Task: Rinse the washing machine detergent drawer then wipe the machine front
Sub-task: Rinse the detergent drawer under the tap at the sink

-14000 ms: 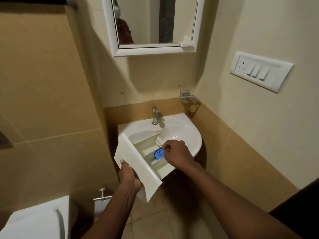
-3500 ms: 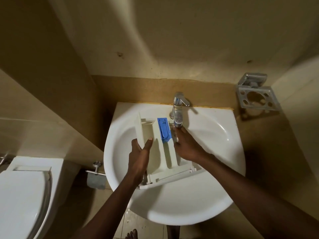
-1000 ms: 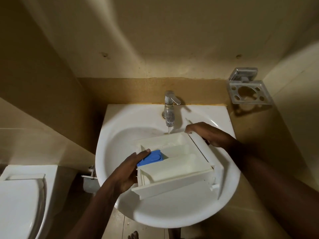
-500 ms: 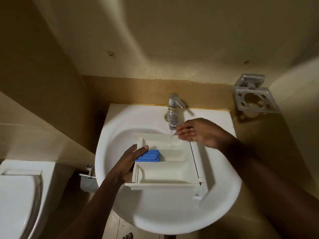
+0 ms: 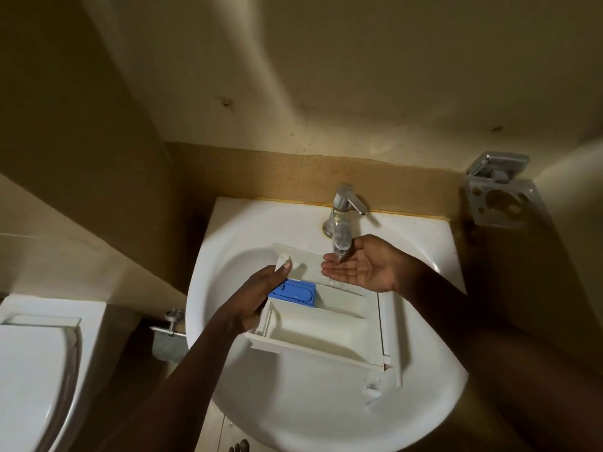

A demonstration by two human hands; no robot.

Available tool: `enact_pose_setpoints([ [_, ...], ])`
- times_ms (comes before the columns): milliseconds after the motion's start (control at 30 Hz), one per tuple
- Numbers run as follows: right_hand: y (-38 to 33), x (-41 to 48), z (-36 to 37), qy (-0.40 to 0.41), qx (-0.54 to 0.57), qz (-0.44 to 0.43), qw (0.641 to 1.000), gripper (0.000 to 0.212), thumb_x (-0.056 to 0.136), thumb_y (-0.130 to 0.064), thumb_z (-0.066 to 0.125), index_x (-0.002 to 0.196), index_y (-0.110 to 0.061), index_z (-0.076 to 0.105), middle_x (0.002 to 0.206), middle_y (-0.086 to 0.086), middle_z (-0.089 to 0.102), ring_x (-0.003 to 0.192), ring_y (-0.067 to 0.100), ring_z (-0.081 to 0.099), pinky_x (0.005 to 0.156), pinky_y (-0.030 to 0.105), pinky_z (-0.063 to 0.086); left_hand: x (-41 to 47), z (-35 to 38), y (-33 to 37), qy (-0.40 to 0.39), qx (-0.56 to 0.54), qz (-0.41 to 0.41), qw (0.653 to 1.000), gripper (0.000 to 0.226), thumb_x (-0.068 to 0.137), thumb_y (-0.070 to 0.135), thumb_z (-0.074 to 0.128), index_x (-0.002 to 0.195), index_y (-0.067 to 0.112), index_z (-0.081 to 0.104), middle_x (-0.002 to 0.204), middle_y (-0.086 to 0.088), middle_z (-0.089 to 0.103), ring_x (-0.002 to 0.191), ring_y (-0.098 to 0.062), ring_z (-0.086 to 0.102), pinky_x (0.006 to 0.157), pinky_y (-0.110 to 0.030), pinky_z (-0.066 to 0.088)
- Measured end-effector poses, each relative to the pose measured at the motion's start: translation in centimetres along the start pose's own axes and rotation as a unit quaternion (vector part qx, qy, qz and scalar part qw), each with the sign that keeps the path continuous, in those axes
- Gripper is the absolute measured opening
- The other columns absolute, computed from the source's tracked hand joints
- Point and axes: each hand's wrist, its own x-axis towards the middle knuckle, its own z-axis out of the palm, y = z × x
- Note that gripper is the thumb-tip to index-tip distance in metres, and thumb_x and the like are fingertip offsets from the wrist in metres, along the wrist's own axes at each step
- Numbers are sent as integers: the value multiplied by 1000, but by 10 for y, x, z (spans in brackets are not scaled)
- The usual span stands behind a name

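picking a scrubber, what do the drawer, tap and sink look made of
Drawer: white plastic, fairly matte, judging by thin moulded walls and dividers. Tap: shiny metal, likely chrome-plated, with bright mirror-like highlights. Sink: probably glazed ceramic, glossy white with soft reflections on its thick rounded rim.

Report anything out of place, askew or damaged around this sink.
The detergent drawer lies tilted across the sink, held by the left hand; odd for a basin, though it fits rinsing. Dark marks spot the wall above. Nothing looks broken.
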Motion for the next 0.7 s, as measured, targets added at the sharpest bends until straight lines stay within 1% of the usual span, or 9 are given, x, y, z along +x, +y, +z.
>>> enact_pose_setpoints([
  [67,-8,3,-1,-10,-21,17,1000,38,97,-14,40,113,14,59,108,28,67,97,38,66,73,41,60,2,2,6,14,26,0,1000,92,60,76,74,123,10,59,117,-20,69,111,-39,65,101,-56,48],
  [200,-30,0,-3,-51,-150,95,983,47,97,-22,42,96,19,67,104,33,67,90,42,70,80,43,59,7,5,21,18,81,2,997,99,58,82,71,120,6,61,117,-22,67,113,-40,62,104,-52,46],
  [367,-21,-3,-12,-116,-209,148,960,48,87,-17,41,111,16,65,122,33,61,108,43,65,99,45,50,10,6,27,24,85,16,996,84,62,66,78,116,3,65,109,-15,73,108,-35,67,96,-43,51],
  [433,-9,-9,-25,-128,-209,131,961,43,94,-15,40,119,12,62,124,30,61,113,41,63,102,45,48,9,3,28,19,87,12,996,86,59,69,79,114,4,66,106,-17,74,106,-36,68,99,-49,50],
  [500,2,-14,-36,-88,-285,25,954,29,97,-12,48,112,6,64,111,25,69,106,37,66,100,43,50,13,-1,28,22,104,-6,994,92,55,77,76,111,6,65,107,-16,73,102,-34,68,100,-48,50],
  [533,8,-19,-39,-42,-385,-64,920,19,94,-14,58,104,0,67,100,18,73,97,31,68,95,36,53,14,-2,31,27,119,-17,992,93,54,82,72,109,8,64,104,-16,70,97,-30,64,95,-44,49],
  [600,17,-26,-41,55,-603,-208,768,18,82,-26,76,92,-12,69,81,-2,70,77,11,65,75,14,48,15,3,38,26,136,-41,990,93,52,88,67,107,13,65,104,-9,60,96,-25,54,89,-37,42],
  [633,20,-29,-38,75,-668,-248,698,18,79,-30,77,87,-15,69,74,-7,65,69,4,59,67,9,42,17,7,43,18,121,-60,991,94,51,87,68,109,14,67,109,-8,61,101,-25,56,93,-37,42],
  [700,18,-30,-31,70,-732,-267,623,17,83,-31,71,73,-17,66,66,-6,58,61,6,51,59,14,36,20,12,53,-2,92,-104,990,80,62,75,73,113,14,70,105,-10,71,98,-25,68,90,-35,52],
])
